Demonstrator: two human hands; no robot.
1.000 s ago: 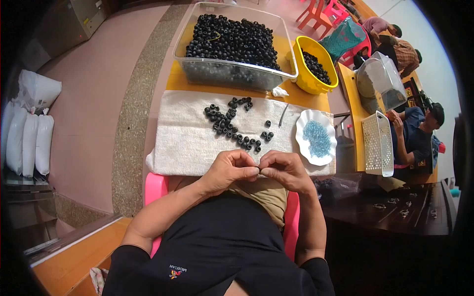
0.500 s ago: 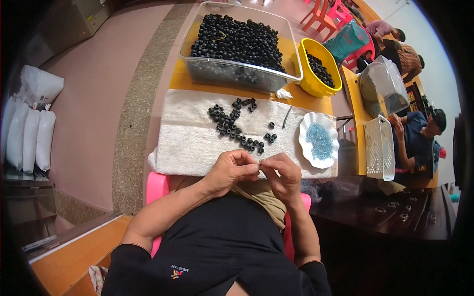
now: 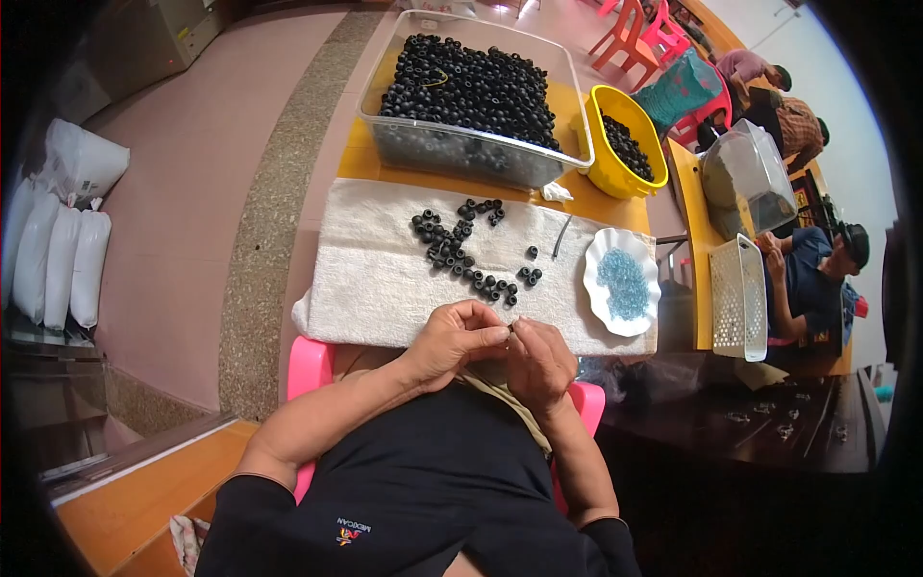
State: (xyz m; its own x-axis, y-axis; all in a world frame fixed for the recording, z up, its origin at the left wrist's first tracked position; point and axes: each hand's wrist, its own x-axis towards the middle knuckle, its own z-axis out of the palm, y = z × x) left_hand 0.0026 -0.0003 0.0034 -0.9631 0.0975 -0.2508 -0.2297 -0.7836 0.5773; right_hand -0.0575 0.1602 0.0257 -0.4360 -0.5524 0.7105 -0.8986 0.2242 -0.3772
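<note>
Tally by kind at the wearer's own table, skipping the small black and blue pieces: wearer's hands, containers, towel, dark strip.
Hands: 2 (left hand, right hand)
Containers: 3 (clear bin, yellow tub, white scalloped dish)
White towel: 1
Thin dark strip: 1
Total: 7

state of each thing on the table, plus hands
White rectangular cloth: spread out
Black round hollow beads: loose, scattered
Clear rectangular plastic tub: open, holding beads
Yellow plastic tub: open, holding beads
White scalloped dish: holding light-blue pieces
White tissue: crumpled
Thin dark strip: loose
Left hand: pinched on small dark piece
Right hand: pinched on same piece
</note>
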